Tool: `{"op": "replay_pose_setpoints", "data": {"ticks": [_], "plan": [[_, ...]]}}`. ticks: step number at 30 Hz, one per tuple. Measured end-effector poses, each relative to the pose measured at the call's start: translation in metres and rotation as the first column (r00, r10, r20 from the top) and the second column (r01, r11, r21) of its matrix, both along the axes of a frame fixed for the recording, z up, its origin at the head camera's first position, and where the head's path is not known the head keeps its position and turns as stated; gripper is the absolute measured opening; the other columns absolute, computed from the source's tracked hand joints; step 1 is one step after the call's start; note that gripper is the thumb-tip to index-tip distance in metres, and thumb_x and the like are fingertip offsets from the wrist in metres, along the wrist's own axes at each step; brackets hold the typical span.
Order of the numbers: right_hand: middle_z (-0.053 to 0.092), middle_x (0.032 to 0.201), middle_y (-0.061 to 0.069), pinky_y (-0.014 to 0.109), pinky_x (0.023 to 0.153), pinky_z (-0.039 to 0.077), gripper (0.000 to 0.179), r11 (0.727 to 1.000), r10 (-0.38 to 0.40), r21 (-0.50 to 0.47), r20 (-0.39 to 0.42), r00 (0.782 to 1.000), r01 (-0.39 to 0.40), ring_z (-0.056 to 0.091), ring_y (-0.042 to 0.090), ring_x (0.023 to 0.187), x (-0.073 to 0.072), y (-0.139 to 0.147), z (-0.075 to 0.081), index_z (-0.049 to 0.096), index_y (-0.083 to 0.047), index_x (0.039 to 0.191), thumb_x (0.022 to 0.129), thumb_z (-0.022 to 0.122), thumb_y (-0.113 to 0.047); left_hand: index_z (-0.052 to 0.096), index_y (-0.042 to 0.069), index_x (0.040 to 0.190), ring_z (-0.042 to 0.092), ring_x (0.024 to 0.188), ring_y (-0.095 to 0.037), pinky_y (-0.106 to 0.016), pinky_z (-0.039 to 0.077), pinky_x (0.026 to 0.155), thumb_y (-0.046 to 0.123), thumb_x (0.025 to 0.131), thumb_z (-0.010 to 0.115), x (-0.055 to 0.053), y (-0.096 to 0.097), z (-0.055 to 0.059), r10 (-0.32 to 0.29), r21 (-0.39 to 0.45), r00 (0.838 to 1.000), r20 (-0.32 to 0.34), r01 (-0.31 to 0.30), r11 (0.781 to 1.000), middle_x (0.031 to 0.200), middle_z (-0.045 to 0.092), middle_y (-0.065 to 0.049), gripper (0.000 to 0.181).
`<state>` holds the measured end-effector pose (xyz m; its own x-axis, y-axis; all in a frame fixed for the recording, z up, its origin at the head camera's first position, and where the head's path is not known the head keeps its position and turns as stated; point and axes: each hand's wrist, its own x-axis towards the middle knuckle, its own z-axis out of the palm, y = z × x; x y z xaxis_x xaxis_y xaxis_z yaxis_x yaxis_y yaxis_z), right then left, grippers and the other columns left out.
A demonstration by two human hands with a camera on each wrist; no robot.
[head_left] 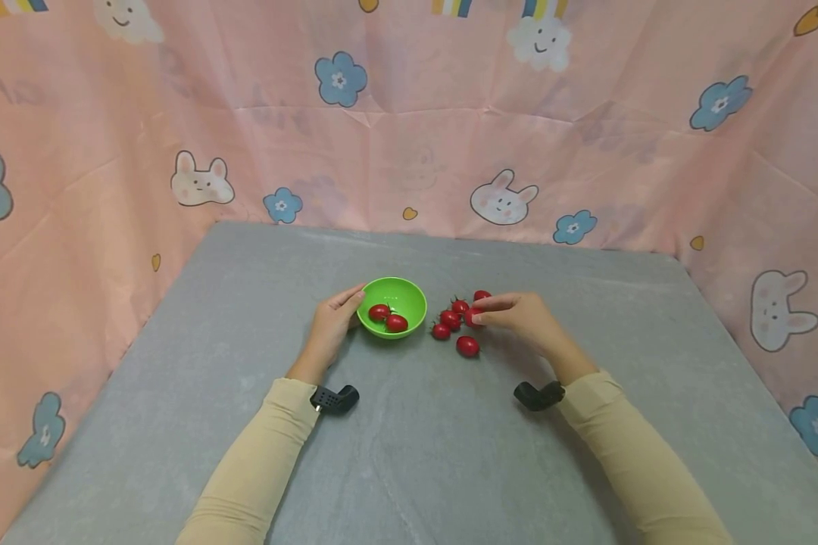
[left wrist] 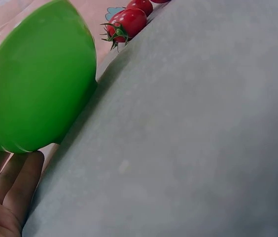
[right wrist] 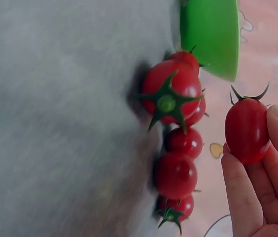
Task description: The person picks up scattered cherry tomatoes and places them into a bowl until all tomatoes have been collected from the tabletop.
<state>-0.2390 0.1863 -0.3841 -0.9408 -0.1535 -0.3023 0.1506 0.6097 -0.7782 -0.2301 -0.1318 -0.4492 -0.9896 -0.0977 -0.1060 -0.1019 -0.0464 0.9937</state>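
While pinching one cherry tomato (right wrist: pixel 247 131) with the right hand (head_left: pixel 528 322), holding it clear of the worktop (head_left: pixel 409 454). Holding the green bowl (head_left: pixel 398 294) by its left side with the left hand (head_left: pixel 330 327), touching near the rim with the thumb. Placing that bowl around mid-worktop, nearer the far edge than the visible front, well apart from both far corners.

For good handling, probably best gripping lightly, so as not to be bruising the smooth skin; bracing the bowl without tipping it; avoiding brushing the loose fruit into rolling.

Counting outward: one tomato in the right hand, two tomatoes (head_left: pixel 396 324) inside the bowl, six tomatoes (right wrist: pixel 176 175) on the worktop to the bowl's right by the right wrist view, making nine. Seeing only five of those six clearly from the head, probably losing one behind the right hand. Counting also one bowl and, past the far edge, one pink printed cloth (head_left: pixel 423 144).
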Motion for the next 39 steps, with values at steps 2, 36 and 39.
{"op": "replay_pose_setpoints", "data": {"ticks": [2, 36, 39], "plan": [[0.061, 0.139, 0.009, 0.05, 0.108, 0.041, 0.046, 1.0, 0.0, 0.003, -0.001, 1.0, 0.0, 0.042, 0.029, 0.133, -0.001, -0.004, 0.001, 0.072, -0.018, 0.124, 0.084, 0.078, -0.042, 0.063, 0.01, 0.134, 0.065, 0.104, -0.003, -0.014, 0.056, 0.081, 0.027, 0.101, 0.06, 0.0, 0.0, 0.0, 0.001, 0.001, 1.0, 0.004, -0.001, 1.0, 0.139, 0.062, -0.008, 0.038], [0.072, 0.122, 0.005, 0.039, 0.101, 0.049, 0.04, 0.994, 0.036, -0.104, -0.052, 0.998, -0.041, 0.061, 0.022, 0.114, -0.016, -0.064, 0.014, 0.075, -0.018, 0.117, 0.082, 0.081, -0.035, 0.063, 0.007, 0.134, 0.065, 0.098, 0.002, -0.014, 0.056, 0.078, 0.026, 0.1, 0.06, 0.001, 0.001, 0.0, 0.011, 0.019, 1.0, -0.018, -0.01, 1.0, 0.139, 0.061, -0.011, 0.039], [0.072, 0.123, 0.005, 0.039, 0.101, 0.049, 0.039, 0.992, 0.05, -0.11, -0.063, 0.997, -0.056, 0.057, 0.021, 0.117, -0.016, -0.068, 0.014, 0.076, -0.017, 0.116, 0.082, 0.082, -0.034, 0.063, 0.007, 0.134, 0.065, 0.1, 0.0, -0.014, 0.056, 0.078, 0.025, 0.1, 0.061, 0.001, 0.001, -0.001, 0.012, 0.032, 1.0, -0.013, -0.012, 0.999, 0.139, 0.061, -0.01, 0.038]]}}
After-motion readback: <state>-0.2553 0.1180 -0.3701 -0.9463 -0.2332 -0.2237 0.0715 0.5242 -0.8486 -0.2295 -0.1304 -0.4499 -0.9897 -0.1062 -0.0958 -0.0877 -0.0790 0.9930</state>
